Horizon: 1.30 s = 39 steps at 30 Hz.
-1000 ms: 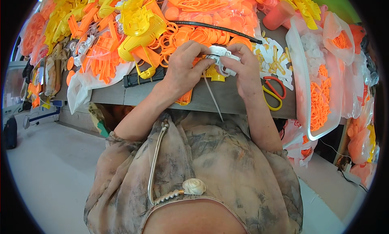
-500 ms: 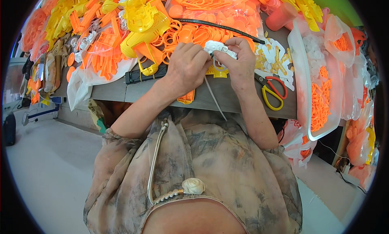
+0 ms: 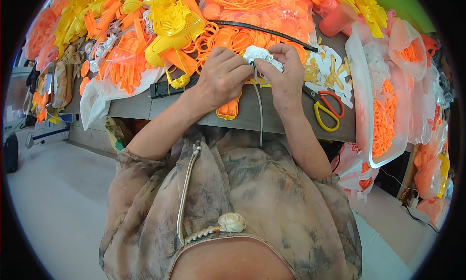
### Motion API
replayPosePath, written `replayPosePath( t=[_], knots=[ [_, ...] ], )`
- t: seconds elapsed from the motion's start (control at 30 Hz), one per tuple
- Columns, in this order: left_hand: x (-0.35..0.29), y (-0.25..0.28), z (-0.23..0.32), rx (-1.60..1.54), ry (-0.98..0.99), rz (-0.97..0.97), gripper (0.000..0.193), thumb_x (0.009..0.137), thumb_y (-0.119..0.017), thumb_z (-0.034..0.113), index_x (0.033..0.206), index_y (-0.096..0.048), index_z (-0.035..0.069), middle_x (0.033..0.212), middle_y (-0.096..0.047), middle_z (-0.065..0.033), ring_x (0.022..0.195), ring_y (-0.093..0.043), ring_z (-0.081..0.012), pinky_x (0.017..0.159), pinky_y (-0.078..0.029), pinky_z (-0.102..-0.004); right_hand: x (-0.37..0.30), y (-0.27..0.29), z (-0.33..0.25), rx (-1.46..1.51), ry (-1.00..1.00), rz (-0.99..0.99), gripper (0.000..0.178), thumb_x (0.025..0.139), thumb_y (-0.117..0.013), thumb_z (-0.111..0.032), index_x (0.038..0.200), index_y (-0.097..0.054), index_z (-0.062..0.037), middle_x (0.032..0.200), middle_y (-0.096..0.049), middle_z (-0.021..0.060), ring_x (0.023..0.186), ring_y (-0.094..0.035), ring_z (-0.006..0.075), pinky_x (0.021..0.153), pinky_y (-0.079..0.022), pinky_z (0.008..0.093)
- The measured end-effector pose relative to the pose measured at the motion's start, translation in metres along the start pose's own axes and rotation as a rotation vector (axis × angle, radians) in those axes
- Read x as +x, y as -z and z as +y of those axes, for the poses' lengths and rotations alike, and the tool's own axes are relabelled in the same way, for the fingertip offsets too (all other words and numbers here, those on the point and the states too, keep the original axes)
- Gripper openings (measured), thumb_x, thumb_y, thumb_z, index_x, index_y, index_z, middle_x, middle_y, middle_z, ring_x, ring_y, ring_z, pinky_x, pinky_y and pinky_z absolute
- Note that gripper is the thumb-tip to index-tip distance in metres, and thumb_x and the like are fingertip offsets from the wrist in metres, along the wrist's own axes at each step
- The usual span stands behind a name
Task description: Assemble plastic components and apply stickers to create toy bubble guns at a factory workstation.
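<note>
My right hand [image 3: 286,76] grips a small white plastic part [image 3: 257,54] between thumb and fingers, above the front of the grey table. Close against its left side is my left hand [image 3: 222,78], closed, with the fingertips pinched at the part's lower edge. What those fingertips hold is hidden. From the spot where both hands meet, a thin whitish tube [image 3: 260,110] hangs over the table edge towards my lap. Below my left wrist lies an orange plastic piece [image 3: 228,108].
Red-and-yellow-handled scissors [image 3: 326,116] lie right of my right hand, beside small white and amber pieces [image 3: 326,66]. Farther right stands a white tray [image 3: 359,81] with orange links. Yellow parts [image 3: 170,40] and orange rings [image 3: 240,40] are heaped behind, with a black strip [image 3: 264,31].
My left hand has shifted slightly down and left, showing more of the orange piece. The tube's hanging end has swung left and now hangs straighter. The white part stays in my right hand.
</note>
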<state>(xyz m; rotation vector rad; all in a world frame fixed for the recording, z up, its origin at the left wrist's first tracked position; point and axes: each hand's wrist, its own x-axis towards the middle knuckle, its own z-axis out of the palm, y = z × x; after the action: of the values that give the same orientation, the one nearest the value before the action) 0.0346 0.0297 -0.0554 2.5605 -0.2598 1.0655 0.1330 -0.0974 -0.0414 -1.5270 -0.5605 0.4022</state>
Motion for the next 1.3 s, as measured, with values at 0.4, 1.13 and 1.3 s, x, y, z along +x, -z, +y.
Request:
replayPosePath(
  t=[0.4,1.13,1.3],
  knots=[
    [0.024,0.004,0.002,0.024,-0.11,-0.154,0.035,0.061,-0.065,0.004,0.096,-0.055,0.003,0.091,-0.055,-0.0075,0.079,-0.052,-0.0248,0.068,-0.042,-0.0343,0.003,0.011,-0.006,-0.221,-0.031,-0.21,0.04,0.071,-0.067,-0.011,0.104,-0.048,0.0006,0.09,-0.061,0.0128,0.082,-0.06,0.0172,0.072,-0.049,0.0295],
    [0.004,0.005,0.0,-0.059,-0.041,-0.037,0.047,0.064,-0.065,-0.003,0.109,-0.053,-0.002,0.102,-0.057,-0.0154,0.09,-0.056,-0.0322,0.078,-0.047,-0.0373,0.003,0.057,0.003,-0.67,0.434,-0.617,0.077,0.063,-0.076,-0.01,0.129,-0.039,-0.0024,0.127,-0.044,0.0146,0.119,-0.042,0.033,0.101,-0.036,0.0392],
    [0.012,0.016,-0.008,-0.065,-0.033,-0.07,0.047,0.066,-0.066,-0.001,0.112,-0.054,0.0,0.103,-0.058,-0.0148,0.092,-0.056,-0.0305,0.079,-0.047,-0.0369,0.014,0.055,-0.017,-0.589,0.382,-0.619,0.073,0.065,-0.074,-0.01,0.129,-0.04,-0.0022,0.122,-0.046,0.0147,0.114,-0.047,0.0302,0.098,-0.039,0.0371]
  ],
)
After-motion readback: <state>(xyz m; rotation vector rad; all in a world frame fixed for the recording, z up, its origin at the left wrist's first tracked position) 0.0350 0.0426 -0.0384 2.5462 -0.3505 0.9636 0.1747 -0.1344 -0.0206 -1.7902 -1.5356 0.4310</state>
